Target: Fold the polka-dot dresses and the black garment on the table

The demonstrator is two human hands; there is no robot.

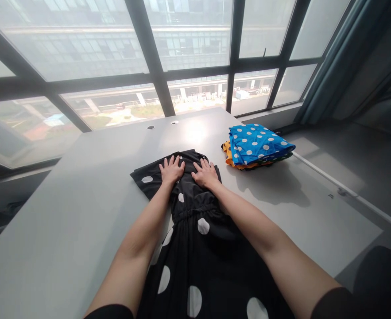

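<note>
A black dress with large white polka dots [195, 248] lies spread on the table, its gathered waist across the middle and its skirt running down toward me. My left hand [172, 169] rests flat on the upper part of the dress, fingers spread, beside the sleeve that sticks out to the left. On the right side of the bodice my right hand [206, 173] also lies flat with its fingers apart. Neither hand grips the cloth. The right sleeve is partly tucked or hidden near my right hand.
A stack of folded clothes, with a blue white-dotted garment [258, 144] on top and an orange one [227, 156] beneath, sits right of the dress. The grey table [82, 212] has cable holes [151, 127] near the windows. A dark chair [379, 274] stands at lower right.
</note>
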